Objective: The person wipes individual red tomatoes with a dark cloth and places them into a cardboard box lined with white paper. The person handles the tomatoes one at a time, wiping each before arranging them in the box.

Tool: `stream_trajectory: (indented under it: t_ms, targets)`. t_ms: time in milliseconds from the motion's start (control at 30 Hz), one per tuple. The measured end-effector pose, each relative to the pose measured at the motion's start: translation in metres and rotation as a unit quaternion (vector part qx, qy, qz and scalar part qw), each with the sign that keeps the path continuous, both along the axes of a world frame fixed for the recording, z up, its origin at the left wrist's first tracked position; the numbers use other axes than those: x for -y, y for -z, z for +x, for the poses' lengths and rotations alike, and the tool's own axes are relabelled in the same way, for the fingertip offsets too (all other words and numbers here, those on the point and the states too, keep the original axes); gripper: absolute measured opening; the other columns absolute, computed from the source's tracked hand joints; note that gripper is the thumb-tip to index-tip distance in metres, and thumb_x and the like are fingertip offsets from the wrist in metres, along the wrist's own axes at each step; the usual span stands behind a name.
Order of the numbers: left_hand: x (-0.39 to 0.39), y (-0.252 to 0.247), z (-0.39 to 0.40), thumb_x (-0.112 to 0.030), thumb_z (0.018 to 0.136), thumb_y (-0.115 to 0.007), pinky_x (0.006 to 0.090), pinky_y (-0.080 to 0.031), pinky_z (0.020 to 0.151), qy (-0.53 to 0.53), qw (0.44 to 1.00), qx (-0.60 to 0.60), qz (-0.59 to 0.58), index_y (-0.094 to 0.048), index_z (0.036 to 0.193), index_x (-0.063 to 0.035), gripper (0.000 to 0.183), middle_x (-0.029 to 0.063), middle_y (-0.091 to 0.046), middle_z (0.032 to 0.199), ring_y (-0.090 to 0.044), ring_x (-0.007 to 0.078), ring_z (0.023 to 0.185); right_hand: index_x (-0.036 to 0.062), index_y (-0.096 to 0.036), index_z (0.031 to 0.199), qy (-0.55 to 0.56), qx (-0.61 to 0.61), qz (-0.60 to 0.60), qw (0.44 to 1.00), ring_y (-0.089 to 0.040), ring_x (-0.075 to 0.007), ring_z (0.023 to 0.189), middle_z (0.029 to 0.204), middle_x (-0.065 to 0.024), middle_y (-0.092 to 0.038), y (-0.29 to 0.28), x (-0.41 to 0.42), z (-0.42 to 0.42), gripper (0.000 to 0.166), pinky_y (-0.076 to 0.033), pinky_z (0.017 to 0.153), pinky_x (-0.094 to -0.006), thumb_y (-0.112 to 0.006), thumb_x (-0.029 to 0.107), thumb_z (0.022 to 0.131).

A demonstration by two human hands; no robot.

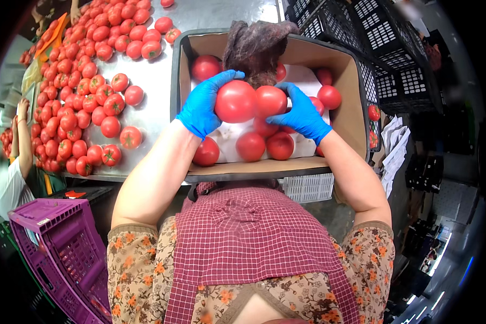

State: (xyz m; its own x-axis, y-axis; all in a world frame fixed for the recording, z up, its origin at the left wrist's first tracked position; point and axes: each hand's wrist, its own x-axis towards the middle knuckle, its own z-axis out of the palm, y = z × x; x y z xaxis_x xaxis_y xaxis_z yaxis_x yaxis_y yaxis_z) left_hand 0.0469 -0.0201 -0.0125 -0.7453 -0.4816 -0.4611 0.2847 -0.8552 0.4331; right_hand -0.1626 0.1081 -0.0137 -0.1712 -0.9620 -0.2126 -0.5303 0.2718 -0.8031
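Note:
My left hand (204,106), in a blue glove, grips a large red tomato (235,101) above a black crate (263,174) lined with brown cardboard. Facing it, my right hand (301,112), gloved in blue too, has its thumb and fingers around a smaller tomato (270,101). The two tomatoes are side by side; whether they touch is hard to tell. Below them, several tomatoes (250,146) lie on white sheets (227,139) inside the crate. A dark, worn cloth (257,44) hangs over the crate's far wall and down into it.
Many tomatoes (69,121) are heaped on the metal table (154,81) at left. Black crates (401,52) are stacked at right, near crumpled white paper (395,150). A purple crate (52,251) stands lower left. Another person's arm (23,137) reaches in at the left edge.

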Motion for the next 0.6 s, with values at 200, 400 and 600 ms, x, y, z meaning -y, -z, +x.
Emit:
stream_trajectory:
  t_ms: [200,400,600]
  targets:
    - [-0.003,-0.005,0.002,-0.026,0.089,-0.062,0.0372,-0.056,0.080,0.059,0.994,0.047,-0.073,-0.060,0.113,-0.0061,0.031,0.0107,-0.064,0.104,-0.066,0.0218,0.093,0.0090,-0.045,0.129,-0.012,0.004,-0.151,0.988,-0.049,-0.0214,0.116,0.126,-0.0079,-0.050,-0.006,-0.002,-0.003,0.079,-0.040,0.103,-0.0346,-0.085,0.007,0.060]
    - [-0.017,-0.026,0.005,-0.039,0.092,-0.060,0.0328,-0.056,0.082,0.157,0.981,0.034,-0.108,-0.055,0.121,-0.0019,0.048,0.0122,-0.064,0.113,-0.065,0.0216,0.097,0.0091,-0.045,0.130,-0.059,-0.041,-0.303,0.950,-0.048,-0.0280,0.122,0.130,-0.0114,-0.048,-0.026,-0.004,-0.001,0.079,-0.039,0.105,-0.0374,-0.083,0.001,0.061]
    - [-0.023,-0.040,0.011,-0.036,0.093,-0.058,0.0343,-0.052,0.090,0.192,0.971,-0.046,-0.133,-0.042,0.135,-0.0027,0.056,0.0131,-0.056,0.126,-0.061,0.0220,0.108,0.0105,-0.045,0.133,-0.088,-0.090,-0.357,0.925,-0.040,-0.0314,0.130,0.140,-0.0153,-0.040,-0.045,-0.007,0.020,0.078,-0.035,0.108,-0.0405,-0.082,0.004,0.064]
